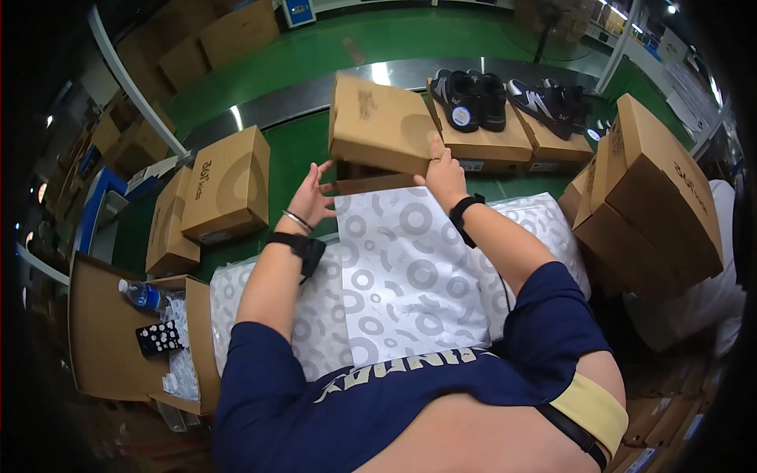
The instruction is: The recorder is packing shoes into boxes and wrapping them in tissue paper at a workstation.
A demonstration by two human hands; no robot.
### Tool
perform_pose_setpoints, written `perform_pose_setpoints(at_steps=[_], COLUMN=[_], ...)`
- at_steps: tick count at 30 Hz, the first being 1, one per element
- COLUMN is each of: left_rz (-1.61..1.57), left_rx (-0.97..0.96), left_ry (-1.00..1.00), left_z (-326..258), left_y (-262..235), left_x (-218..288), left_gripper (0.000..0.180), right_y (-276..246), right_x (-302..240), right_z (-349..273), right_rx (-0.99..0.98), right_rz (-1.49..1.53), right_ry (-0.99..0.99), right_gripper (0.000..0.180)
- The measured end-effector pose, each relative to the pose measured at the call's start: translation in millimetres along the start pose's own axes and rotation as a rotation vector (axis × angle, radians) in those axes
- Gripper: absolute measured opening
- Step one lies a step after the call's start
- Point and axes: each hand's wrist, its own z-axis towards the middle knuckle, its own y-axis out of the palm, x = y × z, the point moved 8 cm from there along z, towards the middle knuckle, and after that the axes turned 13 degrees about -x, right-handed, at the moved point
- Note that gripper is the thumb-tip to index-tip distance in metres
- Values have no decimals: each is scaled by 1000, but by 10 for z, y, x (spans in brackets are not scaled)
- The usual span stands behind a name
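A brown cardboard shoebox lid sits tilted over its box, with a dark gap showing between them. My right hand grips the lid's near right corner, index finger along its side. Beside the box's near left corner is my left hand, its fingers spread and nothing in them. A sheet of white wrapping paper with grey rings lies between my forearms, its far edge against the box. More of the same patterned paper is stacked beneath. The inside of the box is hidden.
Black shoes and black-and-silver shoes stand on boxes at the back right. Closed shoeboxes are at left, a stack of boxes at right. An open carton holds a bottle, a dotted phone and small packets.
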Motion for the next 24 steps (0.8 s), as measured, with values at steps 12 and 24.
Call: perform_pose_setpoints(at_steps=[12,24], left_rz=[1224,323], left_rx=[85,-31], left_ry=[42,242], left_z=[-1128,-911], left_y=[1157,802], left_x=[-534,699], left_gripper=[86,71], right_y=[728,-624], right_x=[1178,-578], right_z=[-1116,-898], right_rx=[-915,-574], right_rz=[1238,1451], right_ry=[211,-294], right_gripper=[90,66])
